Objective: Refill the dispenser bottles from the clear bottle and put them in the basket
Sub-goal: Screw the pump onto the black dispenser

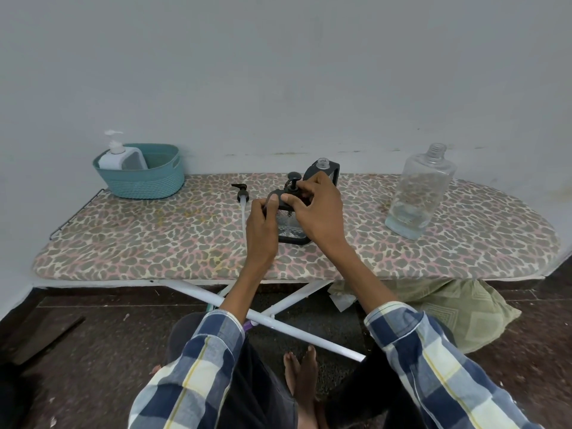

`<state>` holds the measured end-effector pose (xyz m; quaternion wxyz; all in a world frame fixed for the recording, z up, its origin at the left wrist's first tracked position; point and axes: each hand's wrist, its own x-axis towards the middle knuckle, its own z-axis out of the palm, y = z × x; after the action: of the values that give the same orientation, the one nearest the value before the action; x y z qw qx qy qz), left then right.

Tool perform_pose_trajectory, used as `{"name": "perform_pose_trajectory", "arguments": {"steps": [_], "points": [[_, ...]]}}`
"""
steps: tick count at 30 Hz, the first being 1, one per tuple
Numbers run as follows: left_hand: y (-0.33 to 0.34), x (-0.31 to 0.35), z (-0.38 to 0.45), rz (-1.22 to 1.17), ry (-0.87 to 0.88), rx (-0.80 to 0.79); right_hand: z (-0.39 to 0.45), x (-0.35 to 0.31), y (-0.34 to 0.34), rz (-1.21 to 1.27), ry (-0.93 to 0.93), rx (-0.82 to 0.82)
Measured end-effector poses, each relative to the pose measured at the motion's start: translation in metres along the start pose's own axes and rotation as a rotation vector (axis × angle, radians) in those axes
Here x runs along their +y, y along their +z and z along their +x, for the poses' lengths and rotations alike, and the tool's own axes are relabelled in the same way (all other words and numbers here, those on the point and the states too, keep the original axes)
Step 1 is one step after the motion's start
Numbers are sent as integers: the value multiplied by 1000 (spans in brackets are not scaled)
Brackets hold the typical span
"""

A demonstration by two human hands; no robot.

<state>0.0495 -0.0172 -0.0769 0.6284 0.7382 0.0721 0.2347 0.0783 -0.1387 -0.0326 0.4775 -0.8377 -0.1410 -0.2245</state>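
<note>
On the ironing board [154,243], whose padded cover is printed with grey and pink leopard spots, a square black-framed dispenser bottle [291,227] with clear patterned sides stands near the middle. The left hand [263,224] curls round its left shoulder, and the right hand [318,212] comes over the top, thumb and fingers pinching the black pump head [292,181] with its round knob at the bottle's neck. Just behind the right hand stands a second black-framed bottle [323,168], its clear threaded neck uncapped. To the left of the hands a loose black pump [241,191] lies on the cover, its pale plastic tube trailing toward the near edge. Well apart at the right stands the tall clear bottle [419,193], flat-sided with rounded shoulders, open at its ribbed neck and holding a shallow layer of liquid at the bottom. At the far left corner sits an oval teal basket [142,181] with ribbed sides and a cut-out handle; a white pump bottle [119,157] leans inside it. Plaid sleeves cover both forearms.
</note>
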Motion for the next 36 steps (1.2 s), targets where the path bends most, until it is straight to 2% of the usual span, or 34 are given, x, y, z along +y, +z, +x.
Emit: {"name": "perform_pose_trajectory", "arguments": {"steps": [3,5,12,15,25,28,36], "points": [[-2,1,-2,-36,9,-11,-3,-3,4,-35,-3,15],[-2,1,-2,-84,10,-11,-2,-1,1,16,-2,-35],[-5,0,1,-269,-10,-105,29,13,-45,200,-81,-495],[-7,-3,5,-268,0,-109,41,13,-53,266,-125,-647],[-4,1,7,-288,-102,-122,57,12,-37,314,-167,-1027],[-2,2,6,-275,-96,-134,57,16,-36,322,-202,-1018],[2,-8,8,-248,-52,-157,49,29,-38,259,-260,-771]]}}
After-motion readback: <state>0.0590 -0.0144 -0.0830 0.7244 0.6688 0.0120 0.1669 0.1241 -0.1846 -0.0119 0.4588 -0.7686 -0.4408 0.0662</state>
